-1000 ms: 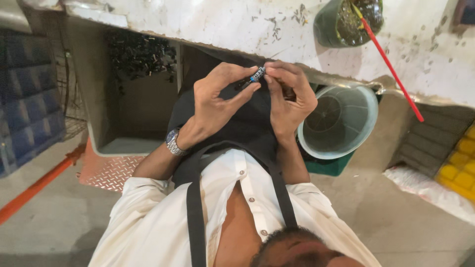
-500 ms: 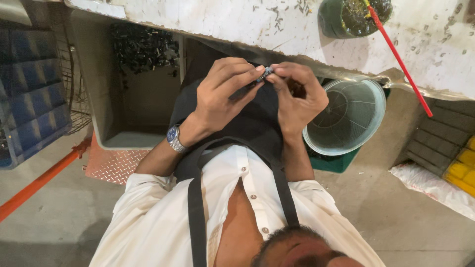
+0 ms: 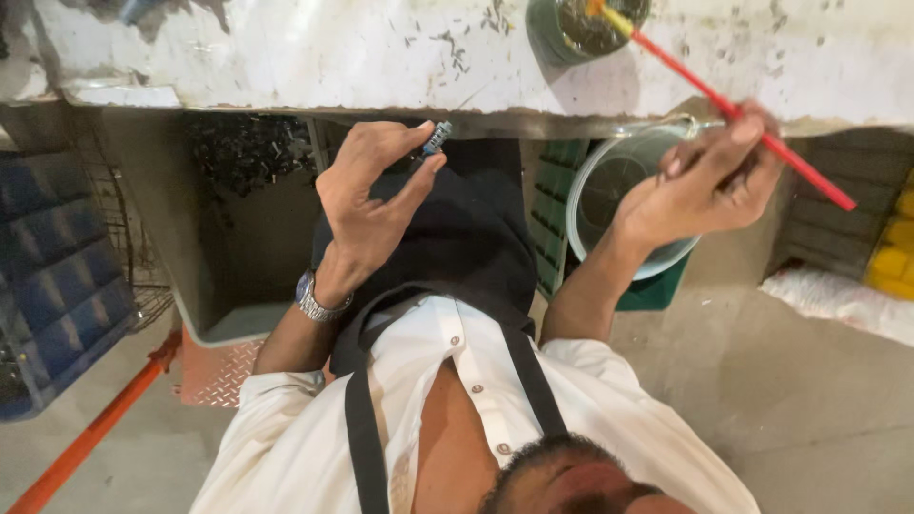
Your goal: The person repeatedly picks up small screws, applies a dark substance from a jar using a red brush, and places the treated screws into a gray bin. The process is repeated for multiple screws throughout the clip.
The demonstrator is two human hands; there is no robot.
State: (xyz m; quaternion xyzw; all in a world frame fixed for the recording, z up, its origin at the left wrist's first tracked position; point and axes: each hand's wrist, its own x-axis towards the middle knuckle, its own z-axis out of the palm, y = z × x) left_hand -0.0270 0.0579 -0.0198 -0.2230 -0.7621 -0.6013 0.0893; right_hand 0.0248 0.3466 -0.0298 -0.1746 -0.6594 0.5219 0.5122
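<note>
Head view: the left hand pinches a small dark part between thumb and fingertips, just under the edge of the stained white tabletop. The right hand is closed around a thin red stick whose far end sits in a green cup on the tabletop. The pinch on the part looks light, so it could slip and drop out of sight. Levering the stick sideways could tip the cup and spill over the clear bucket below.

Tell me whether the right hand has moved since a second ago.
Yes. The right hand left the left hand and went rightward over the pale bucket, now gripping the red stick.
</note>
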